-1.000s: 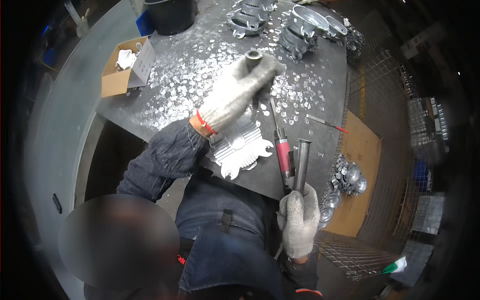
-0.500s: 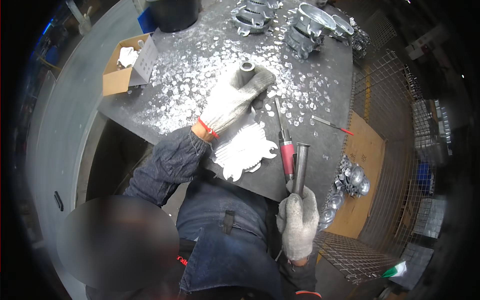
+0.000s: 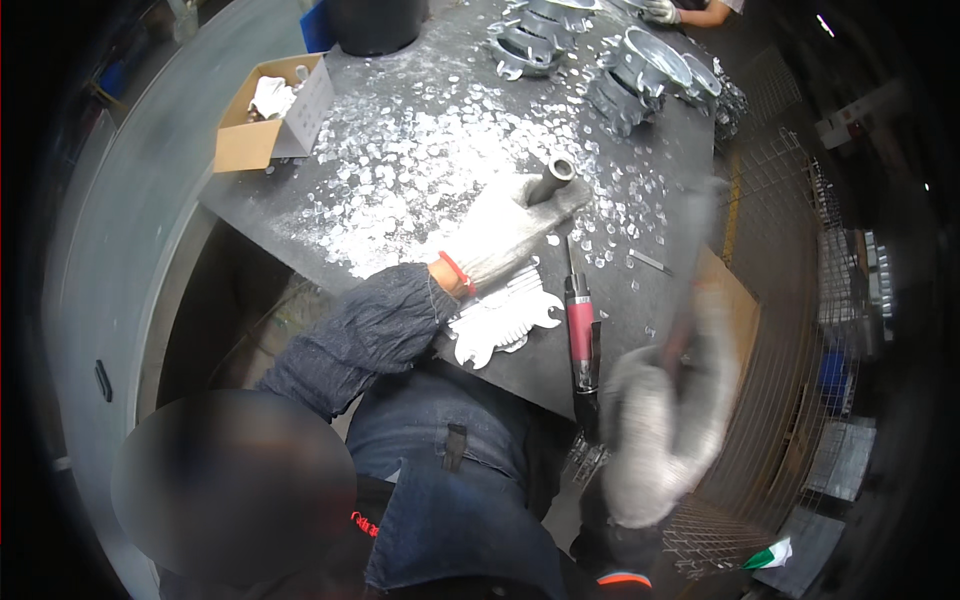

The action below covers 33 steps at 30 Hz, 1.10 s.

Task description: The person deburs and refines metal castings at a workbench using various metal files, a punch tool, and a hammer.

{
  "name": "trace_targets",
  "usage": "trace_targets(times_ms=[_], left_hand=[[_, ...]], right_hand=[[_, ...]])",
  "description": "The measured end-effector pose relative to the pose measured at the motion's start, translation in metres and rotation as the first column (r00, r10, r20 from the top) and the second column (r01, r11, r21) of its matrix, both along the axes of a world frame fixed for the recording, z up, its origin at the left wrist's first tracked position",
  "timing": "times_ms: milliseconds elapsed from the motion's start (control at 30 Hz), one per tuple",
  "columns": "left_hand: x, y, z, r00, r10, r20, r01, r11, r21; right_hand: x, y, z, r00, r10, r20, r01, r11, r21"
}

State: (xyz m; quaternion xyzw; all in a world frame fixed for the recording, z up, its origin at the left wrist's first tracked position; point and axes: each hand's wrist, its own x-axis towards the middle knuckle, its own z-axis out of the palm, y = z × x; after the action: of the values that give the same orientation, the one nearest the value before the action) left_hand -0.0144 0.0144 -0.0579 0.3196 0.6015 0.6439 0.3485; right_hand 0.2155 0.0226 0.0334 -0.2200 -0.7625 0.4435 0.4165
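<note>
My left hand point(image 3: 515, 225), in a whitish knit glove, is closed round a short hollow metal tube point(image 3: 560, 170), whose open end points up and to the right. Under that wrist lies a bright ribbed metal casting point(image 3: 505, 320) with hooked lugs, partly covered by the hand. My right hand point(image 3: 665, 430), also gloved, is off the table's right edge and smeared by motion. A long grey streak rises from it, apparently the metal rod point(image 3: 697, 230) seen sharply earlier. Between the hands lies a red and black power hand tool point(image 3: 582, 320) with a thin blade.
Clear flakes point(image 3: 400, 170) cover much of the dark table point(image 3: 370, 80). A cardboard box point(image 3: 300, 115), a black bucket point(image 3: 375, 25) and stacked ring-shaped castings point(image 3: 640, 70) stand farther back. Another person's gloved hand point(image 3: 660, 10) is at the far edge. A flat blade point(image 3: 650, 262) lies right; wire mesh point(image 3: 780, 400) borders that side.
My right hand has swung right with the rod, now blurred. The tube in my left hand has tilted right. The view has shifted, and another person's hand has appeared at the far edge.
</note>
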Motion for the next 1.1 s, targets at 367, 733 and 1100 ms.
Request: trace_targets(times_ms=[367,733,1100], left_hand=[[0.0,0.0,-0.019,0.994,-0.062,0.093,0.039,0.971,0.235],[-0.012,-0.026,0.016,0.972,0.189,0.14,-0.221,0.937,0.269],[-0.014,-0.107,0.023,0.872,0.248,0.423,-0.36,0.909,0.211]], right_hand=[[-0.069,0.022,0.04,0.831,0.158,0.533,-0.195,0.981,0.014],[-0.005,-0.033,-0.049,0.962,0.045,0.27,0.082,0.895,-0.438],[0.012,-0.046,-0.075,0.914,0.151,0.376,0.05,0.878,-0.475]])
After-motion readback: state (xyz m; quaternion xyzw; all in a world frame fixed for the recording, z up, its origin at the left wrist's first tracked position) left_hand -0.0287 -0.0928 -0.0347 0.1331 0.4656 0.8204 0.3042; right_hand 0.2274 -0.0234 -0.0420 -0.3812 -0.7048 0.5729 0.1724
